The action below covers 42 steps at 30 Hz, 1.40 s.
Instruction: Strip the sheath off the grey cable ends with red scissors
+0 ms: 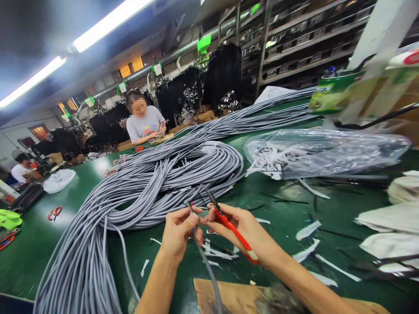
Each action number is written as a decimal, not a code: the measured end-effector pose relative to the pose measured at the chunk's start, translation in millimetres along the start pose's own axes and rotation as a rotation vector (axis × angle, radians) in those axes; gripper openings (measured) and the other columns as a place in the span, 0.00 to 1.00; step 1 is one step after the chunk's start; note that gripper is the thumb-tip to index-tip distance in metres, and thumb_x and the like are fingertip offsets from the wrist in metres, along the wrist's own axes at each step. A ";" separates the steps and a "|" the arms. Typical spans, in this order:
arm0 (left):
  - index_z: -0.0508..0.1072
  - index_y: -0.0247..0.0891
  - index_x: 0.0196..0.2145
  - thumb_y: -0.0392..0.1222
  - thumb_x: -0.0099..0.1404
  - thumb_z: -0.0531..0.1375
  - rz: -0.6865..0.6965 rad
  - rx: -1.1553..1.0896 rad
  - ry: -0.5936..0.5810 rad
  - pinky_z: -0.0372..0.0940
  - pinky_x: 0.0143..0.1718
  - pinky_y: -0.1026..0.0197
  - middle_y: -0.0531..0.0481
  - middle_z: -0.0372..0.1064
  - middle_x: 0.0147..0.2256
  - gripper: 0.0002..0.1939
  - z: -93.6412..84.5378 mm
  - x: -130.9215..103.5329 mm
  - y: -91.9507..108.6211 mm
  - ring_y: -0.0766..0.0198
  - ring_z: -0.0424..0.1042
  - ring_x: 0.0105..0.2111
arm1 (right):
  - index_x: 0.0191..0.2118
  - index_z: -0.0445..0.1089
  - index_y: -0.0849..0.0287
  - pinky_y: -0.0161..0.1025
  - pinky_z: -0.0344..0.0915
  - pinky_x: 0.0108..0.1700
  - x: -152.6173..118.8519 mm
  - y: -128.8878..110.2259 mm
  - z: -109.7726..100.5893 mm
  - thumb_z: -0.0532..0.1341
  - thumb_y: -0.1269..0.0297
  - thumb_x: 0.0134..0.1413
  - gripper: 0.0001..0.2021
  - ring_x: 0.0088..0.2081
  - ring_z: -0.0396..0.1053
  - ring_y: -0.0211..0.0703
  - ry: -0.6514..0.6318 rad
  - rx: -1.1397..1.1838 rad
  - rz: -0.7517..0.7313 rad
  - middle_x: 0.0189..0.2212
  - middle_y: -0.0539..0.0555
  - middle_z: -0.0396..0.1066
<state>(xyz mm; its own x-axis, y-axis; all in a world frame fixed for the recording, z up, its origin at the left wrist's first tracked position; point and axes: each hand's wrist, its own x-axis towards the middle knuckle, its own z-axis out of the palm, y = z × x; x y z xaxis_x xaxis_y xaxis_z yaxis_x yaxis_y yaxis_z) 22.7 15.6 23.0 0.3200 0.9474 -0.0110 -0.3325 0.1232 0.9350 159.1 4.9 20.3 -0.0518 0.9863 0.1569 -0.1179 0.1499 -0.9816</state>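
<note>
Between the thumb and fingers of my left hand [181,229] is the end of a grey cable [209,268], which runs down toward the bottom edge. Thin coloured wires [190,206] stick up from that end, red and green among them. My right hand [237,226] is closed around red-handled scissors [234,231], their dark blades pointing up and away from me. The right fingertips meet the left ones near the cable end; whether they pinch a wire is too small to tell. Just beyond both hands lies a large looped bundle of grey cables [157,187].
White paper-like strips [306,250] litter the green table [278,222]. A clear plastic bag [327,152] of white strips lies at right, near white gloves [393,235]. A brown board [225,294] is below my hands. Other scissors [54,213] lie left. A person [145,120] sits across the table.
</note>
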 end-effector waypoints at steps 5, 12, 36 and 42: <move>0.73 0.30 0.25 0.53 0.47 0.65 0.085 0.186 -0.002 0.48 0.14 0.69 0.57 0.55 0.15 0.20 -2.3 -0.6 -0.7 0.76 0.51 0.12 | 0.20 0.65 0.58 0.34 0.64 0.30 -0.9 2.5 -1.2 0.68 0.52 0.32 0.16 0.26 0.65 0.39 0.068 -0.021 -0.132 0.21 0.50 0.68; 0.73 0.31 0.28 0.46 0.60 0.53 0.194 0.742 -0.055 0.46 0.19 0.67 0.56 0.51 0.18 0.16 5.5 -7.4 -3.0 0.71 0.48 0.18 | 0.22 0.66 0.58 0.37 0.63 0.30 -1.3 13.9 -3.2 0.64 0.46 0.35 0.19 0.25 0.64 0.41 0.246 -0.306 -0.193 0.21 0.51 0.67; 0.63 0.36 0.12 0.57 0.57 0.53 0.192 0.547 0.254 0.44 0.13 0.66 0.57 0.50 0.09 0.25 13.4 -4.4 -13.9 0.73 0.48 0.10 | 0.19 0.63 0.57 0.35 0.58 0.26 -9.0 5.3 2.1 0.61 0.54 0.40 0.12 0.21 0.59 0.37 0.283 -0.361 -0.269 0.18 0.49 0.63; 0.62 0.36 0.18 0.59 0.53 0.56 0.117 0.359 0.256 0.46 0.09 0.69 0.58 0.55 0.10 0.22 15.1 -2.1 -13.1 0.73 0.51 0.07 | 0.18 0.63 0.57 0.35 0.58 0.26 -7.1 7.9 3.6 0.63 0.53 0.37 0.14 0.21 0.58 0.37 0.304 -0.297 -0.257 0.17 0.48 0.62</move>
<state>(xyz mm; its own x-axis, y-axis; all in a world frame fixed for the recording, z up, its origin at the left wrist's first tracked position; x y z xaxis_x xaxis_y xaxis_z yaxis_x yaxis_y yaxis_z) 39.8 7.5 16.1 0.0536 0.9969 0.0573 -0.0107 -0.0568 0.9983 154.9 -1.1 11.7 0.2383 0.8840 0.4021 0.2006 0.3603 -0.9110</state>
